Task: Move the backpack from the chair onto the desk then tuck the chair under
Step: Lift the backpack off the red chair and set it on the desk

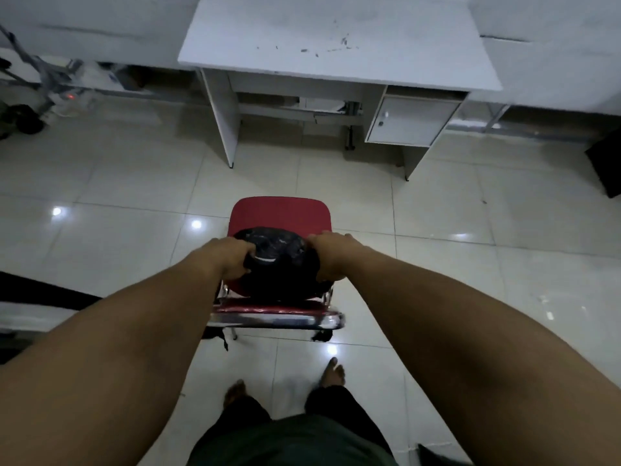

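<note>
A black backpack (280, 264) sits on the seat of a red chair (280, 213) with a chrome frame, in the middle of the view. My left hand (232, 258) grips the backpack's left side. Its right side is gripped by my right hand (331, 257). The chair stands on the tiled floor, well apart from the white desk (336, 38) at the top of the view, with its backrest toward me. The backpack's lower part is hidden behind the backrest; straps hang below the seat.
The desk has a small cabinet (410, 121) under its right side and an opening on the left. Cables and gear lie on the floor at far left (64, 95). A dark box (608, 166) stands at the right edge. My bare feet (332, 371) are behind the chair.
</note>
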